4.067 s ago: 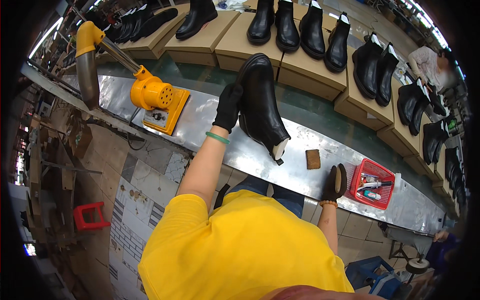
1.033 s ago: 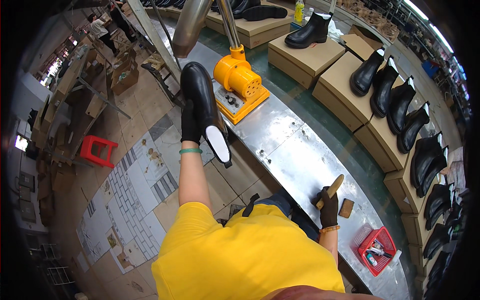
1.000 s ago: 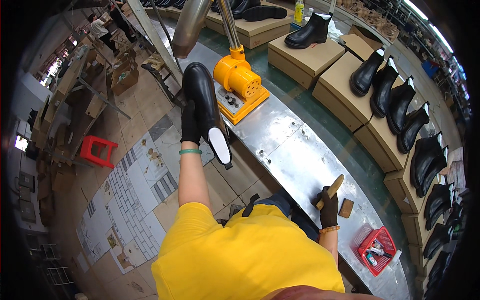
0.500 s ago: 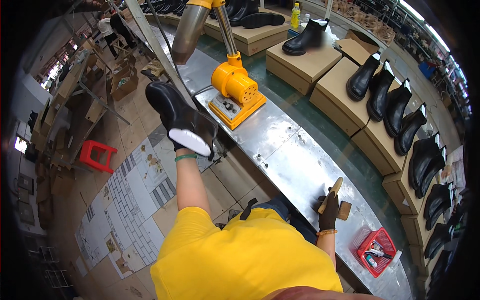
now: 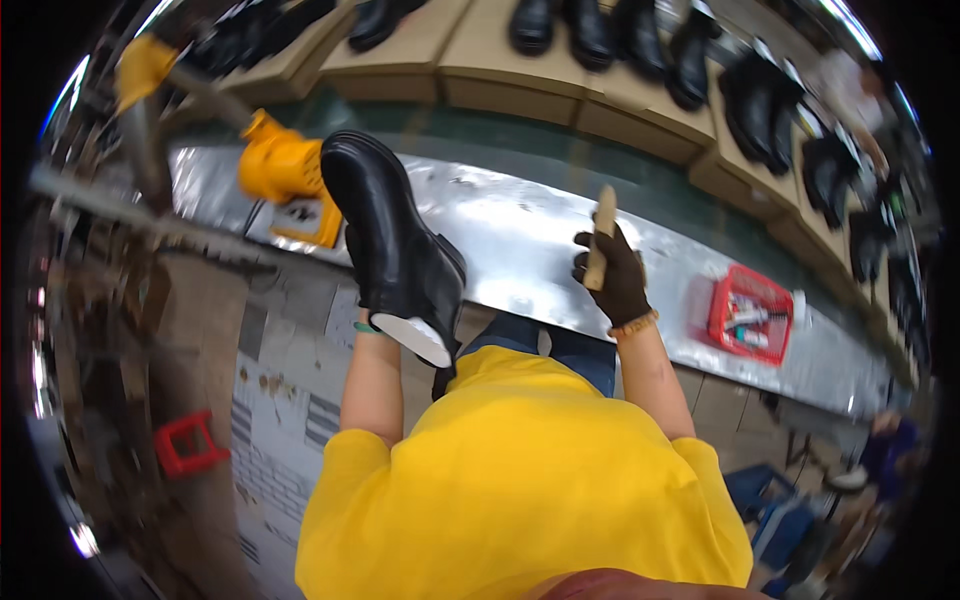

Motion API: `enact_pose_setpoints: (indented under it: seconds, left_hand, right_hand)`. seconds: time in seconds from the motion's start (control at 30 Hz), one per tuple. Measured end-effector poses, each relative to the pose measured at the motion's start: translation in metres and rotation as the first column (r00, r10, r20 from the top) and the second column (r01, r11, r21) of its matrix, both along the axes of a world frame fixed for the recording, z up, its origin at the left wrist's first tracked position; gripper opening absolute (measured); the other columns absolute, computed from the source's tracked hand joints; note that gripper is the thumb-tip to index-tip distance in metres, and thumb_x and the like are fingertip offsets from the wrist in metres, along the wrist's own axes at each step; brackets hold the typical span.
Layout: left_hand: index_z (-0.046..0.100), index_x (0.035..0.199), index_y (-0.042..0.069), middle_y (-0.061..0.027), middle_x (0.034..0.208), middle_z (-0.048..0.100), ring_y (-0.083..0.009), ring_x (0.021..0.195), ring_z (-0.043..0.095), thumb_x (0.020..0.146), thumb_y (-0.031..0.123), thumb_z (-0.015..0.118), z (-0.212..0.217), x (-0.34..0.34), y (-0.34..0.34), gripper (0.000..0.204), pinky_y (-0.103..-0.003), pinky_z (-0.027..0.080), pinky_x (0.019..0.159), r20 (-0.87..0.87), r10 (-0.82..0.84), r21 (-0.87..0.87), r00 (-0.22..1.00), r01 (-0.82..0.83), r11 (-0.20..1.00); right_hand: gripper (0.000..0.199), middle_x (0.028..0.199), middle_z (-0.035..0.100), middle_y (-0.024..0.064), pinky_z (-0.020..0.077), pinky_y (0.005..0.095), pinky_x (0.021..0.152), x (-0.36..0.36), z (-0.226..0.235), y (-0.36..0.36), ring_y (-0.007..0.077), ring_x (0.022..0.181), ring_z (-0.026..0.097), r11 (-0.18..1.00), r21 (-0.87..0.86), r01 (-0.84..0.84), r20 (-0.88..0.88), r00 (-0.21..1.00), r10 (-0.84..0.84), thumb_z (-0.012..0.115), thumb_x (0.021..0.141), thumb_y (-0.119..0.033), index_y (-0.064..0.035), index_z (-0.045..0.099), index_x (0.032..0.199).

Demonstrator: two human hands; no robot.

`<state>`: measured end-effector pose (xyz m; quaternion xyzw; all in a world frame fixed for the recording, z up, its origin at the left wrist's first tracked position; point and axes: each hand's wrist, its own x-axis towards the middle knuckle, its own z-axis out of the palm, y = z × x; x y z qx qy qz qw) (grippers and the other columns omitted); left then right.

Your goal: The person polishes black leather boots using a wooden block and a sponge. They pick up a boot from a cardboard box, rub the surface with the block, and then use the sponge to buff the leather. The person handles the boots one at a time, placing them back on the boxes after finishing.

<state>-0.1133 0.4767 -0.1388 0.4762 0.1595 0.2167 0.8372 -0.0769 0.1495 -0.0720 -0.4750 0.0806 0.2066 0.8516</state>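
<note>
A black leather ankle boot (image 5: 385, 215) with white lining at its opening is held up in front of the table's near edge, toe pointing up and left. It covers most of my left hand; the wrist with a green bracelet comes up behind the opening, and I take the hand to be gripping the boot. My right hand (image 5: 622, 275), in a dark brown glove with a beaded bracelet below, is above the metal table (image 5: 510, 235). It is closed round a pale wooden stick (image 5: 601, 240) with a tapered upper end. A tan edge shows beside the palm, too little to name.
A yellow machine (image 5: 285, 170) with a metal nozzle stands left on the table. Right of my hand is a red plastic basket (image 5: 722, 318) with small tubes. Cardboard boxes (image 5: 515, 90) bearing black boots line the far side. A red stool (image 5: 190, 443) stands on the floor at left.
My view has swung to the right. My right hand has lifted off the tabletop with the wooden stick. The boot is now nearer the table edge, still with my left hand.
</note>
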Motion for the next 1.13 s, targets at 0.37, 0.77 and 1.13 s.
enact_pose_setpoints:
  seconds: [0.37, 0.77, 1.13]
  left_hand:
    - [0.041, 0.134, 0.002, -0.0087, 0.13, 0.051, -0.0213, 0.117, 0.051, 0.08, 0.03, 0.069, -0.005, 0.077, -0.153, 0.067, -0.034, 0.041, 0.1, 0.239, -0.702, -0.093, 0.671, 0.735, 0.672]
    - [0.061, 0.106, -0.001, -0.0098, 0.1, 0.066, -0.0176, 0.092, 0.062, 0.069, 0.017, 0.079, 0.121, 0.121, -0.136, 0.044, -0.031, 0.049, 0.084, -0.039, -0.612, 0.624, 0.79, 0.497, 0.602]
    - [0.055, 0.116, -0.002, -0.0091, 0.107, 0.063, -0.0167, 0.098, 0.059, 0.069, 0.012, 0.075, 0.132, 0.112, -0.168, 0.053, -0.032, 0.048, 0.09, -0.022, -0.798, 0.733, 0.603, 0.553, 0.397]
  right_hand:
    - [0.03, 0.093, 0.062, 0.0093, 0.0487, 0.0285, 0.073, 0.048, 0.053, -0.011, 0.0168, 0.083, 0.061, 0.95, 0.08, 0.303, 0.295, 0.903, -0.313, 0.06, 0.087, -0.029, -0.0008, 0.062, 0.098]
    - [0.039, 0.09, 0.062, 0.0123, 0.0519, 0.0321, 0.073, 0.037, 0.055, -0.008, 0.0206, 0.078, 0.062, 0.98, 0.097, 0.173, 0.288, 0.938, -0.194, 0.055, 0.092, -0.042, -0.003, 0.053, 0.093]
    - [0.045, 0.079, 0.056, 0.002, 0.0517, 0.0437, 0.073, 0.086, 0.086, -0.031, 0.0258, 0.078, 0.062, 0.692, 0.711, -0.126, 0.429, 0.858, -0.284, 0.066, 0.082, -0.049, -0.0119, 0.052, 0.102]
